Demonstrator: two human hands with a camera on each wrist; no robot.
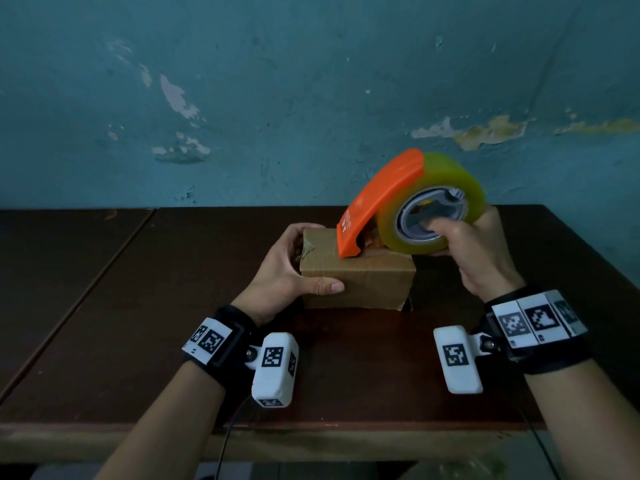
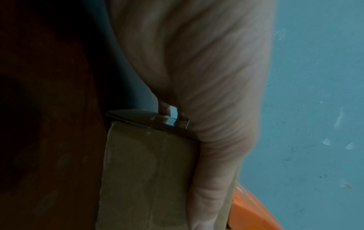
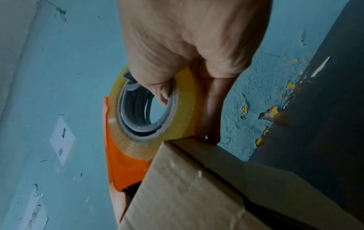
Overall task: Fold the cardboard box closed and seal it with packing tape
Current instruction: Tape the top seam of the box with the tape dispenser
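A small brown cardboard box (image 1: 360, 282) (image 2: 141, 171) (image 3: 197, 186) stands on the dark wooden table (image 1: 138, 323), its top flaps folded down. My left hand (image 1: 287, 268) (image 2: 206, 93) grips its left end, thumb along the front face and fingers over the far top corner, where a bit of shiny tape shows. My right hand (image 1: 474, 247) (image 3: 187, 46) holds the tape dispenser, an orange guard (image 1: 377, 199) (image 3: 122, 163) over a yellowish clear tape roll (image 1: 433, 206) (image 3: 177, 109), thumb hooked in the grey core. The orange nose rests on the box top near the middle.
A peeling teal wall (image 1: 311, 81) rises right behind the table. The table's seam (image 1: 104, 265) runs diagonally at the left, and its worn front edge (image 1: 311, 438) is near my forearms. Cables hang from both wrist cameras.
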